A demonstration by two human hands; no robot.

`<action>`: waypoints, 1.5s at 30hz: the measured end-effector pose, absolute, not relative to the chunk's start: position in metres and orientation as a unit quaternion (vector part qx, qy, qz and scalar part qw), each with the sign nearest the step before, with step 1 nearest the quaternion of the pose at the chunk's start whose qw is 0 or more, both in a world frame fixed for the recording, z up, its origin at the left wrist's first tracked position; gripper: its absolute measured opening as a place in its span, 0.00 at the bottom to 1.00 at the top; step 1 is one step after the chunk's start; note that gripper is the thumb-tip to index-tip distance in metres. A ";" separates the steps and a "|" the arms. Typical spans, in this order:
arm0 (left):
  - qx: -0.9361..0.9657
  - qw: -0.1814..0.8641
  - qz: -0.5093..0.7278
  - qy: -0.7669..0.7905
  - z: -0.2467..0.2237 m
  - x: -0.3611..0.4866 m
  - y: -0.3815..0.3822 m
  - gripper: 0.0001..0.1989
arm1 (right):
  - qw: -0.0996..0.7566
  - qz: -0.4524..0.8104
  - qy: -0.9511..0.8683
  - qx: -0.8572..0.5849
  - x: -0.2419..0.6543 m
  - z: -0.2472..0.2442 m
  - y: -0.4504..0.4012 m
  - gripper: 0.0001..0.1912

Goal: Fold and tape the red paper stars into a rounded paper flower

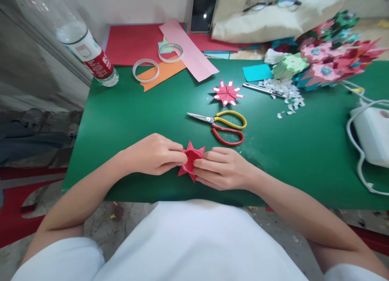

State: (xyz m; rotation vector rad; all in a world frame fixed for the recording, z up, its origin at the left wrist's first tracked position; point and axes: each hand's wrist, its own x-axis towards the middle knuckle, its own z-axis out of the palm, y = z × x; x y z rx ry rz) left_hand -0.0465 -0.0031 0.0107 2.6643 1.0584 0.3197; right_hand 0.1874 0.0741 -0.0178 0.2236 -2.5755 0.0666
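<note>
Between my two hands, close to the front edge of the green table (pixel 146 123), is a red paper flower (pixel 190 157) with pointed petals and a hollow middle. My left hand (pixel 159 155) pinches its left side, fingertips at the inner rim. On the right side my right hand (pixel 223 167) grips the petals, with its fingers curled over the edge. Just beyond lie scissors (pixel 212 120) with one yellow and one red handle, blades pointing left. Farther back rests a flat red paper star (pixel 227 93) with white strips on its points.
Two tape rolls (pixel 146 70) lie by orange and pink paper strips (pixel 194 56) and red sheets (pixel 130 43). A plastic bottle (pixel 99 62) stands back left. At right are a cutter (pixel 263 89), white scraps (pixel 288 95), paper flowers (pixel 328 62) and a white corded box (pixel 372 131).
</note>
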 end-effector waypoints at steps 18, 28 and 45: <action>0.915 0.137 0.112 0.362 0.010 -0.046 -0.003 0.11 | 0.284 0.071 -0.954 0.056 0.184 -0.021 0.068 0.02; 0.912 0.144 0.123 0.364 0.009 -0.046 -0.003 0.10 | 0.269 0.058 -0.961 0.022 0.183 -0.021 0.064 0.03; 0.908 0.151 0.133 0.367 0.009 -0.045 -0.004 0.10 | 0.267 0.043 -0.963 -0.021 0.182 -0.022 0.054 0.04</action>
